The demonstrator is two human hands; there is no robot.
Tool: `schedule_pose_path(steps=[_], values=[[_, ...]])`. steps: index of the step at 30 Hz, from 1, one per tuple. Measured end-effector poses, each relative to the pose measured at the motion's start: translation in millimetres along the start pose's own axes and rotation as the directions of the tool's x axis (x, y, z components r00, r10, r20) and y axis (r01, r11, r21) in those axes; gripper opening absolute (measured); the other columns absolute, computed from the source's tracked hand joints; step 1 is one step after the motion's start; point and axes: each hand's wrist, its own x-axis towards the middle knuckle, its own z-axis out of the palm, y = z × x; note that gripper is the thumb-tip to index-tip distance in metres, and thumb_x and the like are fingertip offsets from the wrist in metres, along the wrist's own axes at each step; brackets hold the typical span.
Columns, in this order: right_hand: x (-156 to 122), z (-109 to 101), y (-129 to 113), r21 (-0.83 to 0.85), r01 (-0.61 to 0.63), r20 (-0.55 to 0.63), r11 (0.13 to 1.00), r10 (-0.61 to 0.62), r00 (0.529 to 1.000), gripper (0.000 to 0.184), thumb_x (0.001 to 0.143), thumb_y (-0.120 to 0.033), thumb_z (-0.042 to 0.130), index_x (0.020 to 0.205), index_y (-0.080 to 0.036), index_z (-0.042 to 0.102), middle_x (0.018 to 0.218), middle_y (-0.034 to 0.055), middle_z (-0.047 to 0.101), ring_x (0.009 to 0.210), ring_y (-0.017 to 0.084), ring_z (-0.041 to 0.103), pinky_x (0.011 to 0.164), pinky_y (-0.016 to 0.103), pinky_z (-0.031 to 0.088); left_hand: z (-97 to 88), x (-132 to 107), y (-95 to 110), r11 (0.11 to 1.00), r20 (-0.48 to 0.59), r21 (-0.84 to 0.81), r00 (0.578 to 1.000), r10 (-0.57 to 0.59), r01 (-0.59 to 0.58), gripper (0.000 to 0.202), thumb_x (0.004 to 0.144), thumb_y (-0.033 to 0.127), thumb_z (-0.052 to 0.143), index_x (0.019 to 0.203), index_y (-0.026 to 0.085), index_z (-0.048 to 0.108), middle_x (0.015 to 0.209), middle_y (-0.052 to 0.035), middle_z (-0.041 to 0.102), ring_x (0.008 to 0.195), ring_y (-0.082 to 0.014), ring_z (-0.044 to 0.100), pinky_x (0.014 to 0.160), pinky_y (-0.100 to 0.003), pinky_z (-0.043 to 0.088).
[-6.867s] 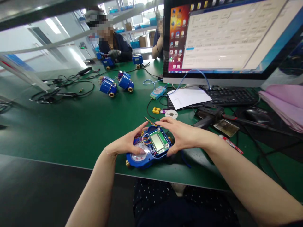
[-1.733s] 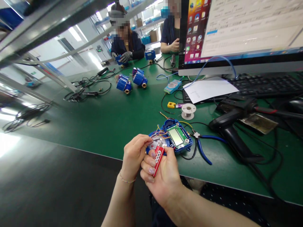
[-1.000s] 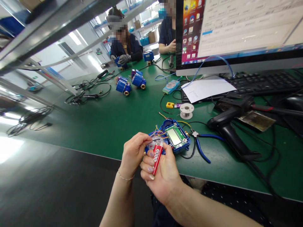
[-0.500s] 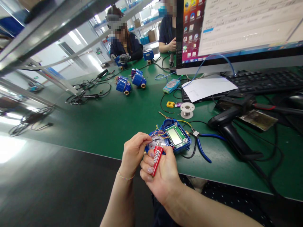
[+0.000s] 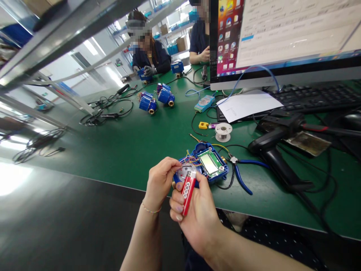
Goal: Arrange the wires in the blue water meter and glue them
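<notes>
My right hand is wrapped round a red lighter, its metal top tilted up and away from me. No flame can be made out. Thumb and forefinger of my left hand pinch the end of a thin dark wire, just above the lighter's top. Right beyond both hands lies an opened blue meter, with a green circuit board and grey display in its housing. Several thin coloured wires run between the board and the clear round part, which my hands partly cover.
Blue-handled pliers and a black barcode scanner lie to the right. Behind the meter stand a solder spool and a yellow piece. Two blue meters sit farther back. Across the green table, a gloved person handles another.
My right hand has shifted slightly right and turned the lighter, so its metal top now sits a bit farther right. My left hand keeps its pinch in nearly the same place.
</notes>
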Motion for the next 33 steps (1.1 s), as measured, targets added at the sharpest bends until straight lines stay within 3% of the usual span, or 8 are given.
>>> schedule_pose_path(steps=[2, 4, 8, 10, 12, 24, 27, 33], values=[[-10.3, -7.3, -9.3, -0.220, 0.131, 0.078, 0.967, -0.117, 0.990, 0.050, 0.081, -0.064, 0.035, 0.069, -0.017, 0.048, 0.043, -0.0083, 0.028, 0.037, 0.005, 0.023, 0.039, 0.019, 0.016, 0.3, 1.0, -3.6, 1.000, 0.006, -0.008, 1.000, 0.007, -0.007, 0.015, 0.083, 0.005, 0.051, 0.076, 0.016, 0.057, 0.073, 0.0035, 0.058, 0.068, -0.0061, 0.054, 0.063, -0.014, 0.041], [-19.2, -14.1, -31.3, -0.526, 0.392, 0.200, 0.755, -0.338, 0.920, 0.042, 0.071, -0.058, 0.059, 0.074, -0.017, 0.055, 0.044, -0.0094, 0.028, 0.040, 0.004, 0.021, 0.040, 0.020, 0.016, 0.7, 1.7, -6.7, 1.000, 0.016, -0.015, 1.000, 0.006, -0.006, 0.015, 0.083, 0.004, 0.052, 0.076, 0.016, 0.057, 0.073, 0.0036, 0.058, 0.068, -0.0058, 0.053, 0.063, -0.014, 0.040], [-19.7, -18.4, -91.9, -0.795, 0.567, 0.560, -0.215, -0.621, 0.548, 0.015, 0.071, -0.028, 0.069, 0.083, -0.018, 0.066, 0.060, -0.0033, 0.051, 0.054, 0.007, 0.039, 0.052, 0.023, 0.030, 1.5, 2.0, -8.4, 0.998, 0.029, -0.057, 1.000, -0.006, 0.007, 0.014, 0.083, 0.005, 0.052, 0.077, 0.016, 0.057, 0.074, 0.0030, 0.057, 0.069, -0.0067, 0.053, 0.063, -0.016, 0.040], [-11.6, -16.9, -110.8, -0.669, 0.481, 0.742, -0.566, -0.464, 0.484, 0.010, 0.076, -0.018, 0.062, 0.083, -0.019, 0.069, 0.070, 0.0004, 0.060, 0.066, 0.011, 0.046, 0.061, 0.025, 0.034, 1.9, 2.0, -7.2, 0.996, 0.025, -0.083, 1.000, -0.017, 0.019, 0.015, 0.084, 0.005, 0.051, 0.077, 0.016, 0.057, 0.074, 0.0028, 0.058, 0.069, -0.0072, 0.053, 0.063, -0.016, 0.040], [-1.9, -14.6, -116.4, -0.508, 0.401, 0.815, -0.762, -0.276, 0.509, 0.015, 0.077, -0.013, 0.059, 0.083, -0.020, 0.070, 0.071, 0.0017, 0.062, 0.070, 0.014, 0.046, 0.065, 0.028, 0.032, 2.0, 1.9, -5.5, 0.995, 0.016, -0.100, 1.000, -0.026, 0.028, 0.016, 0.083, 0.004, 0.050, 0.076, 0.017, 0.057, 0.074, 0.0030, 0.057, 0.068, -0.0072, 0.053, 0.063, -0.016, 0.040], [16.9, -0.3, -105.2, -0.126, 0.215, 0.790, -0.969, 0.033, 0.612, 0.014, 0.079, -0.015, 0.057, 0.070, -0.019, 0.067, 0.065, 0.0010, 0.062, 0.071, 0.016, 0.046, 0.071, 0.032, 0.022, 2.9, 1.3, -4.4, 0.989, 0.009, -0.127, 0.997, -0.074, 0.074, 0.016, 0.083, 0.006, 0.050, 0.074, 0.017, 0.058, 0.071, 0.0036, 0.057, 0.066, -0.0073, 0.051, 0.061, -0.017, 0.039], [13.5, -3.7, -106.4, -0.104, 0.207, 0.830, -0.973, 0.030, 0.557, 0.013, 0.079, -0.014, 0.056, 0.076, -0.018, 0.068, 0.067, 0.0010, 0.063, 0.071, 0.017, 0.048, 0.072, 0.032, 0.024, 3.3, 1.1, -5.2, 0.988, 0.007, -0.120, 0.995, -0.103, 0.103, 0.014, 0.082, 0.008, 0.051, 0.073, 0.017, 0.058, 0.070, 0.0030, 0.057, 0.065, -0.0082, 0.051, 0.060, -0.018, 0.039], [-8.8, -11.9, -115.8, -0.177, 0.263, 0.946, -0.949, -0.089, 0.312, 0.012, 0.079, -0.012, 0.058, 0.084, -0.016, 0.067, 0.069, 0.0003, 0.063, 0.068, 0.015, 0.049, 0.071, 0.031, 0.030, 4.3, -0.5, -10.2, 0.989, 0.002, -0.099, 0.994, -0.111, 0.111, 0.013, 0.082, 0.008, 0.053, 0.075, 0.017, 0.059, 0.071, 0.0026, 0.058, 0.067, -0.0088, 0.053, 0.062, -0.019, 0.041]])
